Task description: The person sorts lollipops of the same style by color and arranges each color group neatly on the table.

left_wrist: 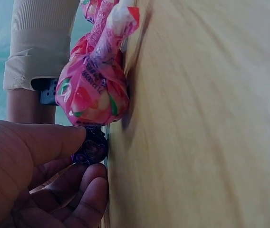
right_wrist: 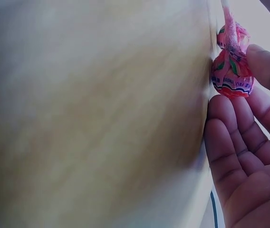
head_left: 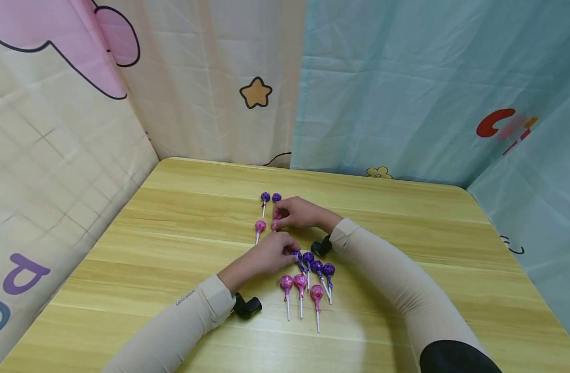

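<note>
My left hand pinches the round head of a purple-wrapped lollipop between thumb and fingers, low over the wooden table. Farther back, my right hand holds a pink-wrapped lollipop, thumb against its side and fingertips under the head. Just left of it lies another pink lollipop. Behind these are two purple lollipops, one in full view and one partly covered by the right hand. Several purple lollipops lie fanned out right of the left hand.
Nearer on the wooden table three pink lollipops lie side by side, sticks toward me. A black wrist device juts from the left cuff, another from the right. Printed curtains hang along the table's back and sides.
</note>
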